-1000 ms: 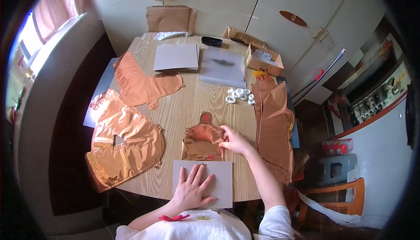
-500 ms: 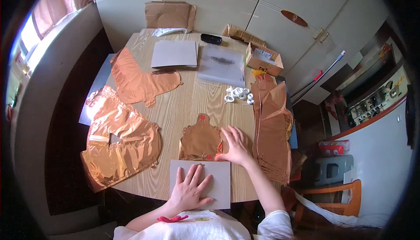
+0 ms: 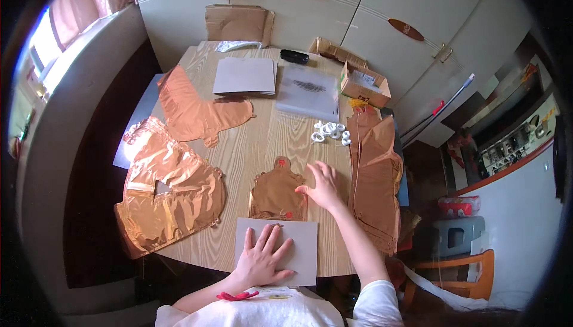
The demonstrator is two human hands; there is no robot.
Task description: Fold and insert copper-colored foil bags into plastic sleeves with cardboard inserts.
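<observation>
My left hand lies flat with fingers spread on a grey card at the table's near edge. Just beyond the card is a folded copper-coloured foil balloon, flat, with small loops along its edges and red marks at top and bottom. The card meets or overlaps its near end; I cannot tell which. At the foil's right side hovers my right hand, open, thumb and fingers apart, its thumb close to the foil's edge. No object shows in either hand.
Flat foil balloons lie at left, far left and right. White ribbon rolls, a clear plastic bag, a stack of grey cards, a black case and a cardboard box stand farther back.
My right hand has moved away from me along the foil balloon's right edge, its thumb leaving the near corner. My left hand stays flat on the card. The view has shifted slightly.
</observation>
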